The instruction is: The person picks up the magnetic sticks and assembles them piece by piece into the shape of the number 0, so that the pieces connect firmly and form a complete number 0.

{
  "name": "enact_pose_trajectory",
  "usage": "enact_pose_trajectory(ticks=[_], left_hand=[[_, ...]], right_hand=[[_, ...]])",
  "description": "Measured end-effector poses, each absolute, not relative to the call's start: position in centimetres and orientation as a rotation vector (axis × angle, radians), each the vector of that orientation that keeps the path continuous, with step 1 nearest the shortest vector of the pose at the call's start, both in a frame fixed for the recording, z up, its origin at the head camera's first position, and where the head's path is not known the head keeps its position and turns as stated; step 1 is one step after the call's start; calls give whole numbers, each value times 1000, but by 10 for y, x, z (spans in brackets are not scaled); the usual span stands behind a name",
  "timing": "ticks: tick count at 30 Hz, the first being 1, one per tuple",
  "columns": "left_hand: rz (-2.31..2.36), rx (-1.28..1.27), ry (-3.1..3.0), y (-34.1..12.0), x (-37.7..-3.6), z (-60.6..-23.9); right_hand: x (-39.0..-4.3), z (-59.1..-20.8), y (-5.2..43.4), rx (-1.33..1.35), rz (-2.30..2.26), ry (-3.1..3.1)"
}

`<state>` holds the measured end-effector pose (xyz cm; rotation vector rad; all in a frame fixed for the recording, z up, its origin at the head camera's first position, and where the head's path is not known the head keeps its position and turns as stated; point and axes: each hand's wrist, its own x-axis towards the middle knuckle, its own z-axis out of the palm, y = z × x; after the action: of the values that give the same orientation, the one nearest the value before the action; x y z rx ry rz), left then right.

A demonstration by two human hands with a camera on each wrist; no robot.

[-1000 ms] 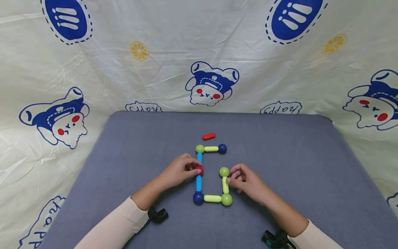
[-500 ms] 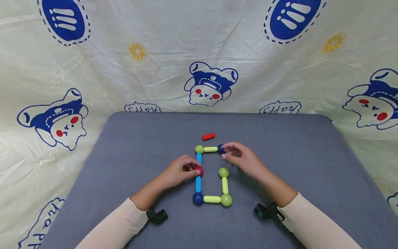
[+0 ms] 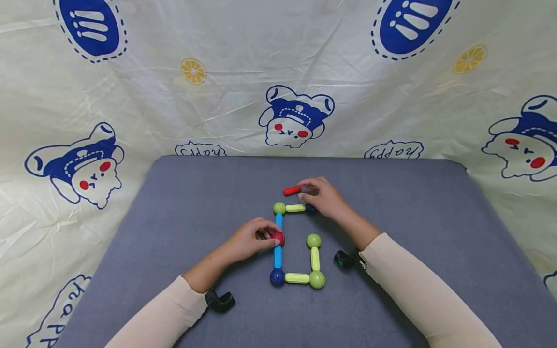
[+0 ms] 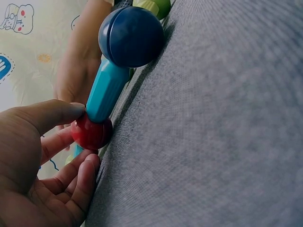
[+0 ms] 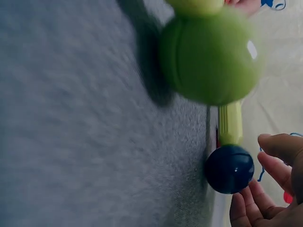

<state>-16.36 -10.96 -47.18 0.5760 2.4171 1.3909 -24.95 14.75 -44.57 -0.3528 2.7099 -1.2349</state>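
Your left hand (image 3: 250, 239) pinches the red ball (image 3: 279, 238) in the half-built frame on the worktop (image 3: 196, 203), while your right hand's (image 3: 321, 195) grip closes on the loose red stick (image 3: 292, 190) beyond it; next, probably carry it to the open side.
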Motion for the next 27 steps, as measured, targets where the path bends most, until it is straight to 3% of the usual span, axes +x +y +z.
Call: enact_pose_trajectory(ticks=[8,27], left_hand=[[1398,583,2407,-111,-163,-472],[1408,583,2404,-111,-164,-475]], right_hand=[[-269,-449,139,-358,-1139,2723],[-279,-452,130,-445,-901,2801]])
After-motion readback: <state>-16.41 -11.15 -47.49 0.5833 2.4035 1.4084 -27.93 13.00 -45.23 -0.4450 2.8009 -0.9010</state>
